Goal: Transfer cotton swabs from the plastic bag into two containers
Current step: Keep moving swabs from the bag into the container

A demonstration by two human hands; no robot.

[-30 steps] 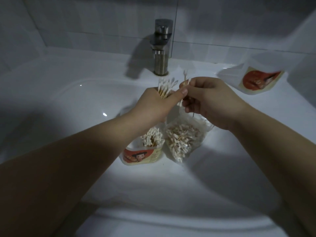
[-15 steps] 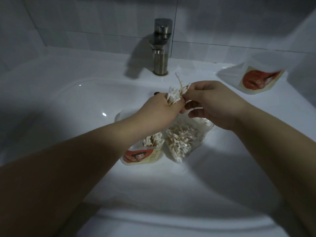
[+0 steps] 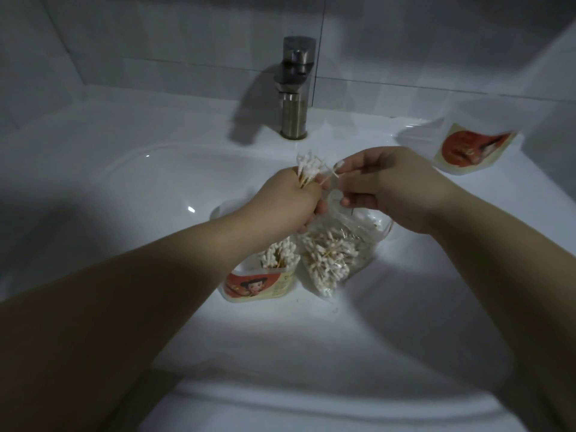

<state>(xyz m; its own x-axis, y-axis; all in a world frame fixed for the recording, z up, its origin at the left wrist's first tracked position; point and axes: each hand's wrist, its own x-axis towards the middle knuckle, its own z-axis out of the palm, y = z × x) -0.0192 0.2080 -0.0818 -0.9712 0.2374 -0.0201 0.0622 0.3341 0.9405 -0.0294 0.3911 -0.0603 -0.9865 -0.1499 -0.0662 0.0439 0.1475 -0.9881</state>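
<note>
Right, step in hand: bunching swabs before a drop.

Left hand [image 3: 290,201] is fisted round a bundle of cotton swabs [image 3: 307,168], heads up, directly in front of the tap [image 3: 296,88]. Right hand [image 3: 396,188] sits front-right of the tap, thumb and forefinger pinching one or two loose swabs [image 3: 335,169] at the bundle's edge, other fingers loosely curled. My read is that it's feeding strays into the bunch or squaring them. Can't tell which.

Next move, as I judge it: shafts down into a container mouth. That needs the ends roughly level, and the fist shouldn't loosen until the shafts are inside the rim. Otherwise strays end up in the sink basin [image 3: 156,182].

Containers:
- Plastic bag [image 3: 333,254]: clear, lying in the basin in front of the tap, below the hands. There's a large heap of swabs inside, so the job looks well short of done.
- Near container [image 3: 265,285]: front and slightly left of the tap, upright, red cartoon label. Swabs stand heads up and it looks fairly crowded. It's partly hidden by the left forearm.
- Second container [image 3: 473,148]: on the sink ledge, right of the tap, well apart from both hands, same red label. Its inside isn't visible, so contents unknown.

If the near one is full, this bundle probably goes to the ledge one, which means a long reach or fetching it first.
</note>
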